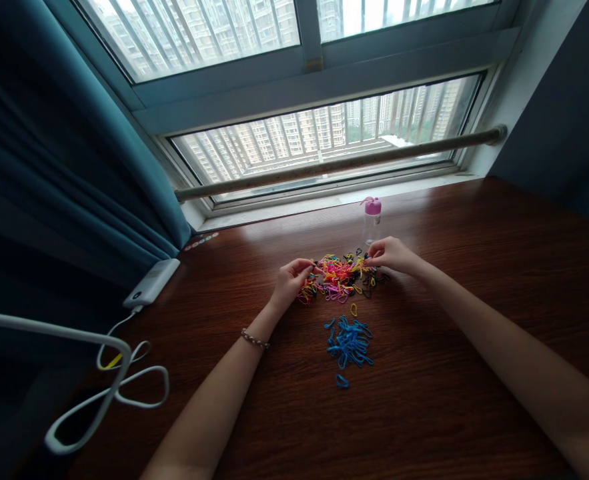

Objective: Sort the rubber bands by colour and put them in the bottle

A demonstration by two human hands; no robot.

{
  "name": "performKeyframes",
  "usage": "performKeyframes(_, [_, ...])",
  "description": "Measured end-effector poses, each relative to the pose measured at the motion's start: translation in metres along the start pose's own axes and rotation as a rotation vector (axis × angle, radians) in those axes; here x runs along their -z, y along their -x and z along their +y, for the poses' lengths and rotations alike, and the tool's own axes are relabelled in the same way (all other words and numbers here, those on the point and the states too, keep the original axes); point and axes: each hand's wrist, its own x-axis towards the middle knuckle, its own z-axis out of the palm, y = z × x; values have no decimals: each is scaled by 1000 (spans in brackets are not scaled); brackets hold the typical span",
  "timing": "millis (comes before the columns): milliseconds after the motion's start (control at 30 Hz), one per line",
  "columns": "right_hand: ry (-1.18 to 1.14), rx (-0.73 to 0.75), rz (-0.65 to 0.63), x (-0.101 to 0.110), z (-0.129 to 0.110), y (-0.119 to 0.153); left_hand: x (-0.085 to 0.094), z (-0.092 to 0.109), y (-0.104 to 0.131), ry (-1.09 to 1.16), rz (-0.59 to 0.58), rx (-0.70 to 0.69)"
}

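Observation:
A mixed pile of small elastic hair ties [338,275] in red, pink, yellow and black lies on the wooden table. At its left edge is my left hand [291,277], thumb and fingers pinched, with a bit of black hair tie showing at the tips. On the opposite side my right hand [388,255] also pinches at the pile's edge; something small and dark shows by its fingertips. Nearer to me sits a separate heap of blue hair ties [350,343]. One blue hair tie [341,381] lies below that heap, and a single yellow hair tie [353,309] rests between the two groups.
A clear bottle with a pink cap [372,220] stands behind the pile, close to my right hand. On the left are a white power bank [153,283] and a looped white cable [141,405]. A window with a rail [344,163] borders the table's far edge [294,223].

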Motion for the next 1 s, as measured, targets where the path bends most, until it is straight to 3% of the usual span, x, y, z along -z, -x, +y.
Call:
performKeyframes(133, [132,44,61,-3,-2,1,-1,6,1,63,-24,25])
performKeyframes(400, [211,133,33,-5,1,1,1,0,0,-31,-22,16])
performKeyframes(600, [199,158,-41,-5,4,-1,1,-7,0,-309,-57,-115])
performKeyframes(833, [115,145,-111,-4,9,-2,12,-18,-4,-722,150,-215])
performKeyframes(1000, [31,143,-153,-3,10,-4,16,-20,-5,-859,89,-240])
